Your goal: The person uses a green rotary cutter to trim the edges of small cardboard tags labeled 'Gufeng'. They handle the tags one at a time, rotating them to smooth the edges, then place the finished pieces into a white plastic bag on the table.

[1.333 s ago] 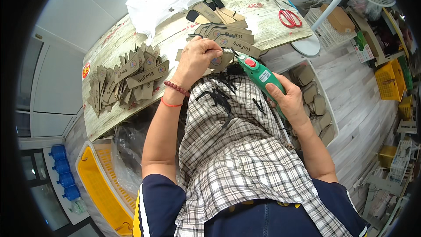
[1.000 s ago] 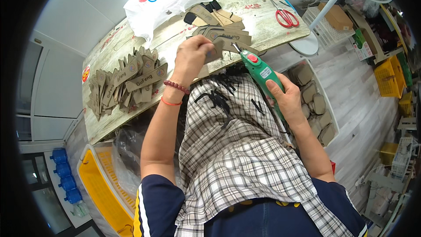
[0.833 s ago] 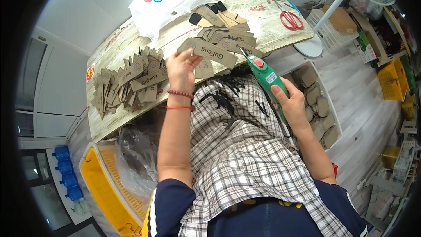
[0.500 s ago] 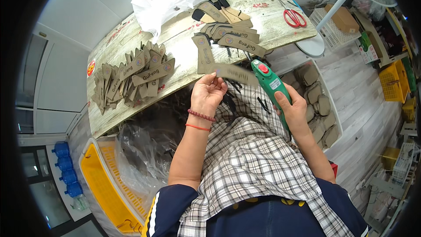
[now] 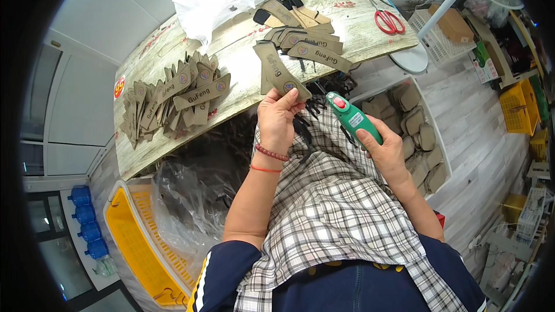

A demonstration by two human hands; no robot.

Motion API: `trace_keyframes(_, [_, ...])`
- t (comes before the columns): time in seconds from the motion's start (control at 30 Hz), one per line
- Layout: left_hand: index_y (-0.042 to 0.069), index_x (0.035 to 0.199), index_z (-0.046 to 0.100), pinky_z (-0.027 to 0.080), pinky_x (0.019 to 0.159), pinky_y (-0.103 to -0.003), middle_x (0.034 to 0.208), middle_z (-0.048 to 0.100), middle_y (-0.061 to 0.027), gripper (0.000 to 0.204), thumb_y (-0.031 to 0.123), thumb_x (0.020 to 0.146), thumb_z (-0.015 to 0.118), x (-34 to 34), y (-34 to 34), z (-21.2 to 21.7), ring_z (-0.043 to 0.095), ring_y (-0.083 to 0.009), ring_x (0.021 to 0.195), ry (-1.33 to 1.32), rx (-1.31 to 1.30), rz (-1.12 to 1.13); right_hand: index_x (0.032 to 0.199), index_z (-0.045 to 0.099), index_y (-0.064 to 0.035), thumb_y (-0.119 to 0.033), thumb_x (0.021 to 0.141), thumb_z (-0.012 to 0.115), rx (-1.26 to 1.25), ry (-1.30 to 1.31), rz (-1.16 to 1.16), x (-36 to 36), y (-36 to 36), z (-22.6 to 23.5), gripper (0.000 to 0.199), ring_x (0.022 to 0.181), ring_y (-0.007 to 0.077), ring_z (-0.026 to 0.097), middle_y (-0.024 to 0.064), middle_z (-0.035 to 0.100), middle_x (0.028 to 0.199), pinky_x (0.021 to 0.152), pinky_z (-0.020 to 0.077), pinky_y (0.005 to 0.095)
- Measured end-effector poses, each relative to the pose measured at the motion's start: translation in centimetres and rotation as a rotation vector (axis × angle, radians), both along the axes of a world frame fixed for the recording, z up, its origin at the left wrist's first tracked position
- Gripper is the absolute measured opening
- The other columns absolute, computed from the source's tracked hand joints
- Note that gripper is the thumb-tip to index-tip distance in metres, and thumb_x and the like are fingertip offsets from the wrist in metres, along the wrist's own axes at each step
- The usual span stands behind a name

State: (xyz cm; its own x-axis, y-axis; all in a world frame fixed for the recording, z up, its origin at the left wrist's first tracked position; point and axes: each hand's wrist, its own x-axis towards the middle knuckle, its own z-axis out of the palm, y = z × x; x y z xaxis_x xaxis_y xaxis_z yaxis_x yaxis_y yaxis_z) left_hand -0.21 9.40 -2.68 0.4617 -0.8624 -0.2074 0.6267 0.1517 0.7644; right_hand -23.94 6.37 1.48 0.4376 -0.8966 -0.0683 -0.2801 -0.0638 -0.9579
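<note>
- Strip – at the near edge of the table, mostly over the tabletop; my left hand pinches its emblem end.
- Long axis runs from that pinch forward-left, over the table; another strip shows partly under it, can't tell if touching.
- Right hand wrapped around the green tool, just off the table's near edge, nose slanting forward-left – the pinched end is its nearest part of the strip; looks apart, tip too small to be sure.
- Left hand much nearer the strip than right.
- Versus half a second ago: strip stuck out rightward toward the tool, now swung forward-left; tool sits lower, a bit further back from the table.
- Pile on the table's left part, same as then.
</note>
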Motion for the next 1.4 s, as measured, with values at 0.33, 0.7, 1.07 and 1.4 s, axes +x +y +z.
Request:
trace_keyframes(0.33, [0.002, 0.090, 0.067, 0.041, 0.052, -0.019, 0.080, 0.068, -0.0038, 0.008, 0.000, 0.083, 0.069, -0.7, -0.8, 0.4, 0.056, -0.0068, 0.060, -0.119, -0.018, 0.152, 0.114, 0.063, -0.0019, -0.034, 0.087, 0.070, -0.008, 0.043, 0.028, 0.4, 0.4, 0.8, 0.043, 0.069, 0.0072, 0.057, 0.0043, 0.065, 0.077, 0.062, 0.0468, 0.0252])
trace_keyframes(0.7, [0.000, 0.089, 0.066, 0.041, 0.052, -0.021, 0.078, 0.067, -0.0049, 0.006, -0.002, 0.083, 0.067, -1.1, -0.7, 0.2, 0.054, -0.0085, 0.058, -0.131, 0.054, 0.120, 0.115, 0.063, -0.0016, -0.032, 0.087, 0.070, 0.020, 0.015, 0.061, 0.5, 0.0, 0.9, 0.042, 0.064, 0.0055, 0.053, 0.0021, 0.060, 0.071, 0.057, 0.0443, 0.0235])
trace_keyframes(1.07, [-0.001, 0.092, 0.066, 0.042, 0.057, -0.023, 0.084, 0.067, -0.0063, 0.006, -0.001, 0.086, 0.064, -2.3, 0.0, 0.2, 0.054, -0.0100, 0.062, -0.183, 0.093, 0.024, 0.116, 0.063, -0.0017, -0.030, 0.088, 0.069, 0.047, -0.048, 0.078, 1.7, -1.0, 1.1, 0.040, 0.062, 0.0045, 0.050, -0.0005, 0.059, 0.073, 0.054, 0.0422, 0.0218])
trace_keyframes(1.4, [0.001, 0.089, 0.055, 0.050, 0.059, -0.026, 0.088, 0.066, -0.0110, 0.011, 0.007, 0.089, 0.065, 14.0, 0.2, 4.6, 0.064, -0.0171, 0.069, 0.037, -0.149, 0.734, 0.119, 0.061, -0.0014, -0.033, 0.091, 0.066, 0.095, -0.109, -0.005, 1.6, -1.0, 0.4, 0.043, 0.062, 0.0040, 0.052, 0.0001, 0.061, 0.081, 0.051, 0.0437, 0.0203])
